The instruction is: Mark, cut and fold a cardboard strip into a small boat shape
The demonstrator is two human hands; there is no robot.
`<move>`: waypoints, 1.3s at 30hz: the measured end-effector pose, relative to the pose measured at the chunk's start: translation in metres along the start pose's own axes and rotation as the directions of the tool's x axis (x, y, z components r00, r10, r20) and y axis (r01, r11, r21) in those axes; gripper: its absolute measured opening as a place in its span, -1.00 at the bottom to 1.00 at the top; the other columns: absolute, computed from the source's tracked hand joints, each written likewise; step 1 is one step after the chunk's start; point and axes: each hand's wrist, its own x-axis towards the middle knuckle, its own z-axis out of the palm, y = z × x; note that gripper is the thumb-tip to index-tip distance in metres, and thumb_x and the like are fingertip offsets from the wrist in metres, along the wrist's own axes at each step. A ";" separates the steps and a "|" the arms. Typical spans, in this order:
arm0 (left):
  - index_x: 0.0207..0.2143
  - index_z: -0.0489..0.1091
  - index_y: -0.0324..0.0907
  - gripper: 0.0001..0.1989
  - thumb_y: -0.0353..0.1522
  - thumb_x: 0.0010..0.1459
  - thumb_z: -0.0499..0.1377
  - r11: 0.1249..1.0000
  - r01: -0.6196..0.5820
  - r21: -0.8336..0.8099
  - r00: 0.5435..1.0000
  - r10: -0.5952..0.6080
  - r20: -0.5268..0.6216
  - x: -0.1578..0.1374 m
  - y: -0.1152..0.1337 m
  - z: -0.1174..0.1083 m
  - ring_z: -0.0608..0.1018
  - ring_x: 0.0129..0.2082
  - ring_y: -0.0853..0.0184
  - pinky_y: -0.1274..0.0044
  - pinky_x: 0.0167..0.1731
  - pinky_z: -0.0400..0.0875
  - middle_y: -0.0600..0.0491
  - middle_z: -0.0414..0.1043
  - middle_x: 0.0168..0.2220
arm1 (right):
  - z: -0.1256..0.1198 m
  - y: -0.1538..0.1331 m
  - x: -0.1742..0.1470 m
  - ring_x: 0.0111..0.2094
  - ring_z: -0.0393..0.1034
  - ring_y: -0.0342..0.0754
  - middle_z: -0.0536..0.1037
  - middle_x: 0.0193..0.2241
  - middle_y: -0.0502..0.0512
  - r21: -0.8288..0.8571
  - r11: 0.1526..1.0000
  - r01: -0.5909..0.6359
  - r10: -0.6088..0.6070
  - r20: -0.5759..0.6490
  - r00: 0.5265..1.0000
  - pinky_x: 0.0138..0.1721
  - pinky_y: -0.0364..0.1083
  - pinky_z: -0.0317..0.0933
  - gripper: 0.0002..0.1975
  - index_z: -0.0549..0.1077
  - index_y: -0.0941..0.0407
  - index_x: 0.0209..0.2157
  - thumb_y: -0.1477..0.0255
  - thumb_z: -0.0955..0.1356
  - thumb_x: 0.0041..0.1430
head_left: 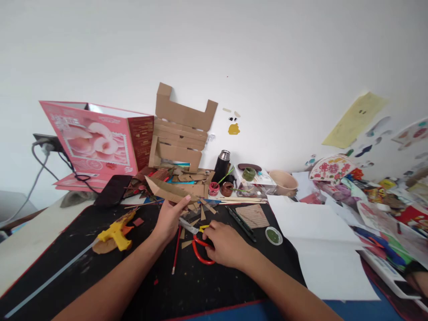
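Observation:
My left hand (169,220) is closed on the edge of a folded piece of brown cardboard (167,189), holding it raised above the mat, thumb on top. Close by on the right, my right hand (224,244) has its fingers curled on a pair of scissors (201,257) with red and yellow handles. The blades point left toward my left hand, and my fingers partly cover the handles. Narrow cardboard offcuts (203,213) are scattered behind and around the scissors. A red pencil (176,253) lies on the black mat (187,294) left of them.
Left on the mat rests a yellow glue gun (117,235) with a long glue stick. Behind stand a pink box (96,142), cut cardboard (183,111) and a black thermos (222,166). Dark pens (241,224), a green paint lid (273,236) and white paper (331,263) lie right.

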 end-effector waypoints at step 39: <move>-0.11 0.57 -0.16 -0.41 -0.17 -0.17 0.65 0.988 -0.123 0.090 0.992 0.125 -0.019 -0.004 0.001 0.001 0.55 -0.41 0.30 0.48 -0.29 0.46 0.13 0.56 -0.41 | 0.047 0.011 -0.025 -0.29 0.74 0.13 0.73 -0.24 0.25 0.962 -0.259 0.091 0.166 -0.049 0.985 -0.22 0.00 0.50 -0.18 0.55 0.12 0.16 -0.29 0.46 0.23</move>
